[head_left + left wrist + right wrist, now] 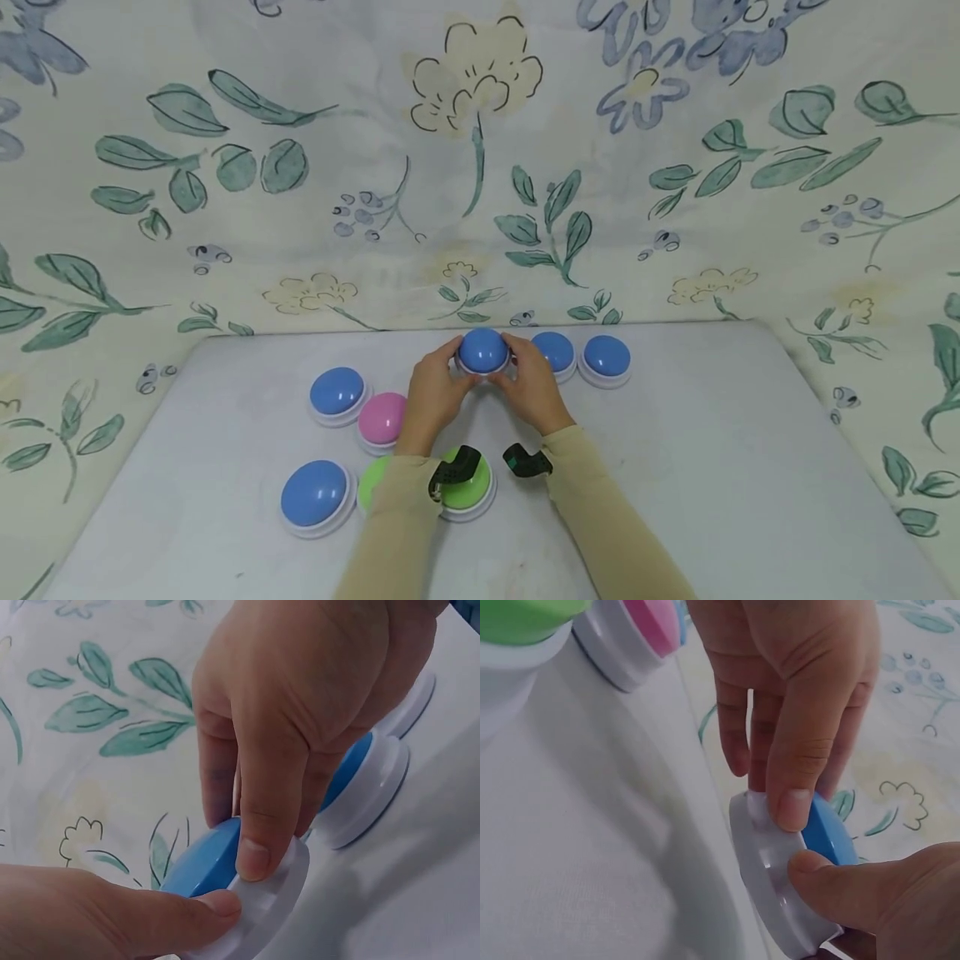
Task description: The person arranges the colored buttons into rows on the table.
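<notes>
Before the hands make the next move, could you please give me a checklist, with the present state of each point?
1. Left hand grips the held blue button: ok.
2. Right hand grips it too: ok.
3. Held button lifted off the table: cannot tell.
4. Way to the right free: not ok, two blue buttons stand there.
5. Pink button fully in sight from the head: not ok, the left arm covers part.
</notes>
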{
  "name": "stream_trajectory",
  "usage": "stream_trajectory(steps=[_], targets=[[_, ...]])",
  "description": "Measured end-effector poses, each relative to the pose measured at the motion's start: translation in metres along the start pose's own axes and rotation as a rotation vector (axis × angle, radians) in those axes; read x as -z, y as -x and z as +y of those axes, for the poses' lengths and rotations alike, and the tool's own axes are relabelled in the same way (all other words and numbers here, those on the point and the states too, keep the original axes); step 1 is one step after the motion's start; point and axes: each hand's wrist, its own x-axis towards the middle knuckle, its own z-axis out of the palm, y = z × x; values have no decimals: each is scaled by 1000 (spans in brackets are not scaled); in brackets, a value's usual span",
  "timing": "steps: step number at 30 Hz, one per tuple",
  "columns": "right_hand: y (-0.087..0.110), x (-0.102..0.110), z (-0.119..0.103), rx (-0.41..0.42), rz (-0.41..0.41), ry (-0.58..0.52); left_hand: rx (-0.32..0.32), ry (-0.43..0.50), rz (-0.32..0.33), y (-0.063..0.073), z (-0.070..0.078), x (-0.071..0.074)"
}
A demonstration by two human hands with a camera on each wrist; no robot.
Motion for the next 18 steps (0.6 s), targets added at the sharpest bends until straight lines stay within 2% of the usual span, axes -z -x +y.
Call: stream_trajectory(steps=[9,18], targets=[[1,0,1,0,-8,68,26,4,-22,-1,-1,-6],[0,0,5,33,-11,122,12,-25,-34,0,-1,-12]])
